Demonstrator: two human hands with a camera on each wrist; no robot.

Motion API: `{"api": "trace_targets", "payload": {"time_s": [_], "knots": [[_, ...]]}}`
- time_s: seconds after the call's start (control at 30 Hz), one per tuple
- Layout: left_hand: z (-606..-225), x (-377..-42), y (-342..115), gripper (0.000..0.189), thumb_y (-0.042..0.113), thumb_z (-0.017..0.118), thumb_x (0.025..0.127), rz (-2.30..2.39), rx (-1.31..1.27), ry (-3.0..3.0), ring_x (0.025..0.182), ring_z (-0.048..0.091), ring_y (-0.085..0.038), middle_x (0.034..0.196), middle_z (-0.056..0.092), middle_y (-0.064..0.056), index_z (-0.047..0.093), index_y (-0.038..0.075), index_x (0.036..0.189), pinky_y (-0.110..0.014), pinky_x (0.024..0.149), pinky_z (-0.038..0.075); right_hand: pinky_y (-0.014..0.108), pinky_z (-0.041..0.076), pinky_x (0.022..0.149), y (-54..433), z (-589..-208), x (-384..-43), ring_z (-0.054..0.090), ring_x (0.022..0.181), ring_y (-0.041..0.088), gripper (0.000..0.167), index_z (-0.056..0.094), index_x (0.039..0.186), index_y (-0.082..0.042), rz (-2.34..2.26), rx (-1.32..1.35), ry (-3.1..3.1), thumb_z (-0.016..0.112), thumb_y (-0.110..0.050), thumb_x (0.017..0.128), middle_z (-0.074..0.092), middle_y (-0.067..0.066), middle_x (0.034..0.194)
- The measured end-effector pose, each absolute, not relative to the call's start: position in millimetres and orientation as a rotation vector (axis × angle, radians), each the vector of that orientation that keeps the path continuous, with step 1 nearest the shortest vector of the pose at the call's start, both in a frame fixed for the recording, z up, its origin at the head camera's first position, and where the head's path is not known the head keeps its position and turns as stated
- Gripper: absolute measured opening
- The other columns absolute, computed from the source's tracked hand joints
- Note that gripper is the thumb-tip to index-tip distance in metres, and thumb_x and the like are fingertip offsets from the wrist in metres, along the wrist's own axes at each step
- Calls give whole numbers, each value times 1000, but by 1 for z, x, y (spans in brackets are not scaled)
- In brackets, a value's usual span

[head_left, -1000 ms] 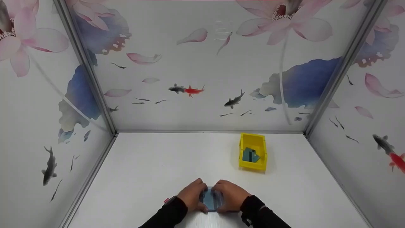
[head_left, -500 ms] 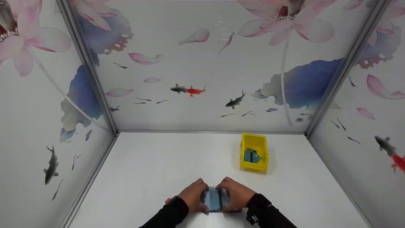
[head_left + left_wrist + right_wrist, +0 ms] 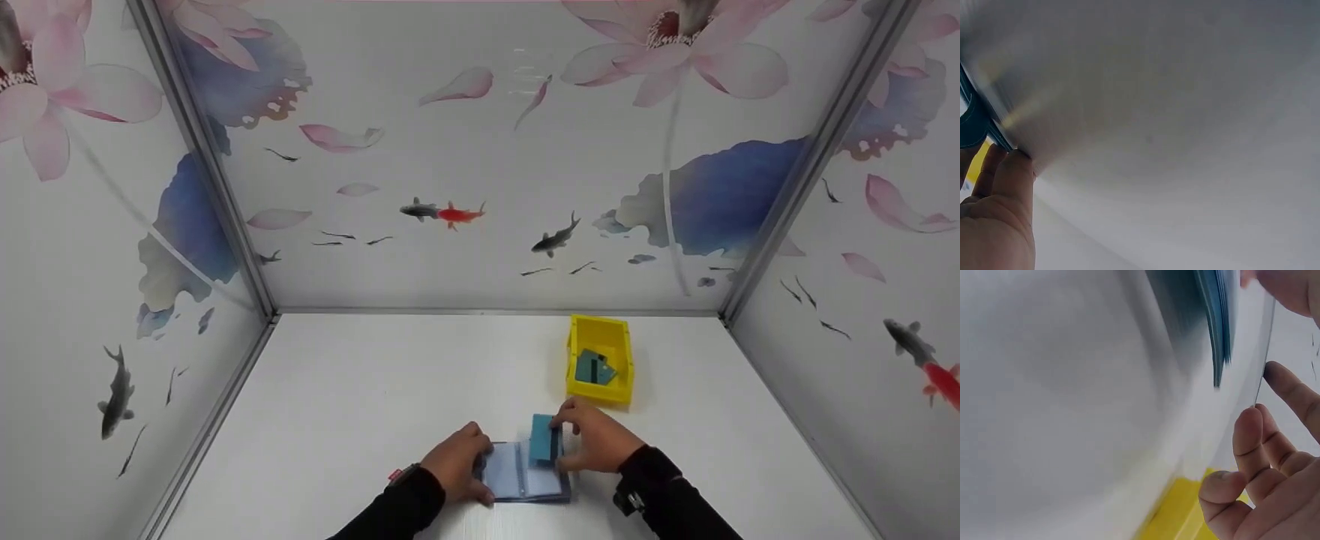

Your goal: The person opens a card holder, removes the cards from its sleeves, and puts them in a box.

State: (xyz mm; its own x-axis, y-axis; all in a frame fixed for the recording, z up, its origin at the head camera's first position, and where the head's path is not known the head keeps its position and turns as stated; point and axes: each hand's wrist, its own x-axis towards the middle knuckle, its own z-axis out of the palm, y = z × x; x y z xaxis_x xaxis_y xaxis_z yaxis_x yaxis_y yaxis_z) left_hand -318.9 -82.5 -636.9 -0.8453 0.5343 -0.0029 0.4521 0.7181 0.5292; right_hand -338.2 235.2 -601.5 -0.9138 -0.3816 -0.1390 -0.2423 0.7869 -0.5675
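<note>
A card holder with clear plastic sleeves lies spread on the table near its front. My left hand grips its left edge, fingertips at the top corner and thumb at the bottom. In the left wrist view, the holder's dark teal cover shows beside my fingers. My right hand pinches a teal card with a dark stripe by its right edge, over the holder's right page. The right wrist view shows the card edge-on between thumb and fingers, beside the holder's stacked teal edges.
Behind my right hand stands a yellow bin with several teal cards inside. White panels printed with flowers and fish enclose the white table at the back and both sides.
My right hand has moved right and away from me, drawing the card out of the holder's sleeve. Its pages now show on both sides. The left hand keeps its hold in place.
</note>
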Motion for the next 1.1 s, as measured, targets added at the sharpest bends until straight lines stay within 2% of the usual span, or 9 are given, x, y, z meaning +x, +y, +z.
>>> {"api": "trace_targets", "payload": {"time_s": [0.13, 0.27, 0.43, 0.57, 0.8, 1.1], "knots": [[-637, -320, -84, 76, 37, 111, 70, 793, 775, 2764, 97, 52, -4, 117, 60, 6, 76, 9, 132, -24, 91, 54, 44, 62, 99, 250, -596, -353, 64, 114, 23, 58, 78, 134, -23, -853, -351, 2869, 104, -27, 83, 61, 4, 141], [-638, -321, -86, 76, 37, 111, 70, 812, 760, 2755, 96, 52, -4, 117, 61, 5, 76, 9, 132, -24, 89, 53, 52, 60, 110, 270, -591, -373, 66, 120, 29, 63, 77, 139, -14, -846, -270, 2967, 102, -27, 83, 61, 12, 140], [-639, -322, -87, 77, 38, 111, 70, 811, 761, 2759, 96, 51, -4, 117, 60, 6, 76, 9, 132, -24, 89, 53, 52, 59, 103, 290, -584, -400, 63, 113, 33, 66, 75, 139, -4, -752, -204, 3041, 101, -30, 84, 60, 22, 135], [-640, -322, -87, 77, 40, 110, 70, 784, 765, 2777, 96, 51, -3, 117, 60, 7, 76, 9, 132, -24, 90, 54, 55, 59, 106, 297, -577, -416, 63, 113, 37, 67, 74, 137, 0, -662, -128, 3065, 100, -34, 86, 60, 26, 135], [-642, -322, -84, 78, 41, 111, 69, 761, 753, 2787, 96, 51, -3, 116, 59, 8, 76, 11, 132, -23, 90, 54, 58, 58, 110, 294, -566, -434, 63, 112, 40, 67, 72, 138, 2, -563, 23, 3053, 97, -34, 88, 62, 26, 131], [-643, -323, -82, 79, 40, 111, 68, 747, 708, 2780, 98, 52, -2, 118, 58, 11, 77, 14, 134, -23, 93, 55, 60, 61, 100, 289, -561, -448, 68, 106, 39, 69, 71, 138, 7, -455, -34, 3014, 97, -33, 87, 75, 26, 126]]}}
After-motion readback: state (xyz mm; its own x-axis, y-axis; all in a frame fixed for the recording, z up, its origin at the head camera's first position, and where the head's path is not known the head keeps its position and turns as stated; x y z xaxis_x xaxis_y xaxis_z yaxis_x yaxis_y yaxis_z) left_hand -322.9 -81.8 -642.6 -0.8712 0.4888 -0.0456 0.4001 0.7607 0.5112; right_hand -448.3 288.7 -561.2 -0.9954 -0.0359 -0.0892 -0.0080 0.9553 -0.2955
